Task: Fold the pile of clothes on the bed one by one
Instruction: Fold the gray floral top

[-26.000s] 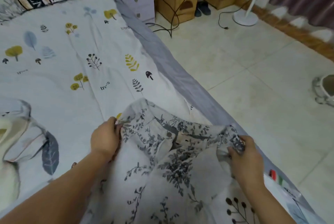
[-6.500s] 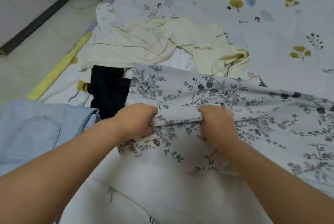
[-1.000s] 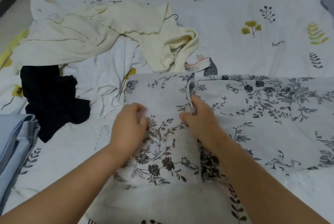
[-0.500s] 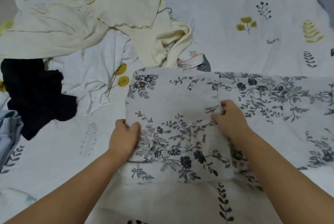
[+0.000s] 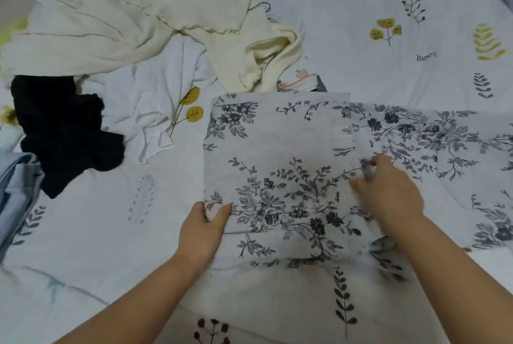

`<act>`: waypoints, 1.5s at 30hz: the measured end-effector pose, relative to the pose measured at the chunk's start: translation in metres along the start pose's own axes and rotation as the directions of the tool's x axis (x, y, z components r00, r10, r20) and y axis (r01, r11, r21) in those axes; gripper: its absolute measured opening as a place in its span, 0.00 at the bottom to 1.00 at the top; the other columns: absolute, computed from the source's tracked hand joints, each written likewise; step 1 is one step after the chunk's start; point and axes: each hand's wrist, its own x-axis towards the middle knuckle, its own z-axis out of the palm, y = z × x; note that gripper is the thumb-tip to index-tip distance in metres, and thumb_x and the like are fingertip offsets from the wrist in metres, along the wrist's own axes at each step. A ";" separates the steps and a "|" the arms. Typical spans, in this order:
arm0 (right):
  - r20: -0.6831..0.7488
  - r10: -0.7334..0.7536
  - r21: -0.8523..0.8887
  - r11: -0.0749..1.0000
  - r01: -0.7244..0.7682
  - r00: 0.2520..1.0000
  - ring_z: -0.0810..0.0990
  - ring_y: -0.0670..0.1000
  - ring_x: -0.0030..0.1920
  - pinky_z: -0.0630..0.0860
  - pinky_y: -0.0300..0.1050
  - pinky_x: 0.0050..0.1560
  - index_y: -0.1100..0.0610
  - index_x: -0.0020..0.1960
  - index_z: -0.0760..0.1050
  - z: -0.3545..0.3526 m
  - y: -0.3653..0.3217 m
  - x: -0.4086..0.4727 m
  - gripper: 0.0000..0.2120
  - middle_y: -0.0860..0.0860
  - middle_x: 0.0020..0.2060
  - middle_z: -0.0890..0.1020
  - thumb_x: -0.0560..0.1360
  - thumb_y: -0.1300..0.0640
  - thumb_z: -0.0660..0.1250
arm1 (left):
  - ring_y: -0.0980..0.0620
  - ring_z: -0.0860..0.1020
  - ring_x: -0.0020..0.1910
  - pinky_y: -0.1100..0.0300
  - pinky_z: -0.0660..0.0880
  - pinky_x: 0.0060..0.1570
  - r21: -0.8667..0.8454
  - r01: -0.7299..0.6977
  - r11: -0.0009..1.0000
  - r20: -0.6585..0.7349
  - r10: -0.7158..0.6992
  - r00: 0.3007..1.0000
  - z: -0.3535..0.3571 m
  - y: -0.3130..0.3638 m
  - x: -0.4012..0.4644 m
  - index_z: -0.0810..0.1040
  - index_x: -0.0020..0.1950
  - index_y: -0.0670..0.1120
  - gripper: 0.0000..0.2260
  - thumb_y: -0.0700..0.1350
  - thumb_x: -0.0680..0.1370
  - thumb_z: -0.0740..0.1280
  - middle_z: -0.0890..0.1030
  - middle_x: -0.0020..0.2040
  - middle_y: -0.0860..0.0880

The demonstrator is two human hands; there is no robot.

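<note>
Floral garment (image 5: 277, 149) beside cream top (image 5: 111, 19), black cloth (image 5: 61, 127)

Floral garment (image 5: 277, 177): pale grey-white, dark grey-blue flower and leaf print. Bedsheet (image 5: 361, 10): white, yellow trees, grey leaves, small mushrooms. Near its left edge: cream ribbed top (image 5: 111, 19), white top (image 5: 155, 99), black garment (image 5: 61, 127), light blue jeans (image 5: 14, 191).

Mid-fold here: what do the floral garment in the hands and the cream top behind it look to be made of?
Floral garment: seemingly thin woven fabric, matte, maybe cotton or linen; it lies flat and takes a sharp folded edge. Cream top: looks like soft ribbed knit, with fine lines and a wavy lettuce hem. Fibre cannot be confirmed.
</note>
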 end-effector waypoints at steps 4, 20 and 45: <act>-0.024 -0.077 -0.292 0.954 0.066 0.997 0.72 0.59 0.56 0.69 0.50 0.50 0.56 0.66 0.63 0.006 -0.005 -0.018 0.19 0.58 0.58 0.72 0.79 0.48 0.55 | 0.47 0.77 0.50 0.55 0.73 0.50 -0.146 0.144 0.979 0.133 -0.125 0.983 -0.007 -0.003 -0.010 0.73 0.55 0.43 0.12 0.51 0.79 0.61 0.79 0.51 0.46; 0.238 -0.691 -0.337 0.601 0.725 0.683 0.81 0.63 0.54 0.76 0.64 0.49 0.54 0.59 0.79 0.085 -0.023 -0.114 0.32 0.58 0.55 0.81 0.56 0.60 0.81 | 0.51 0.76 0.36 0.59 0.72 0.37 0.272 -0.436 0.858 0.088 0.429 0.899 -0.027 -0.050 -0.047 0.68 0.44 0.47 0.11 0.40 0.72 0.70 0.78 0.38 0.48; -0.083 0.018 0.161 0.987 -0.004 0.996 0.74 0.58 0.48 0.71 0.49 0.46 0.57 0.69 0.59 0.032 -0.006 -0.056 0.21 0.60 0.55 0.75 0.78 0.56 0.60 | 0.56 0.72 0.33 0.60 0.61 0.30 0.169 -0.267 0.949 -0.188 0.297 0.936 -0.007 0.000 -0.023 0.63 0.64 0.43 0.13 0.45 0.81 0.58 0.72 0.34 0.52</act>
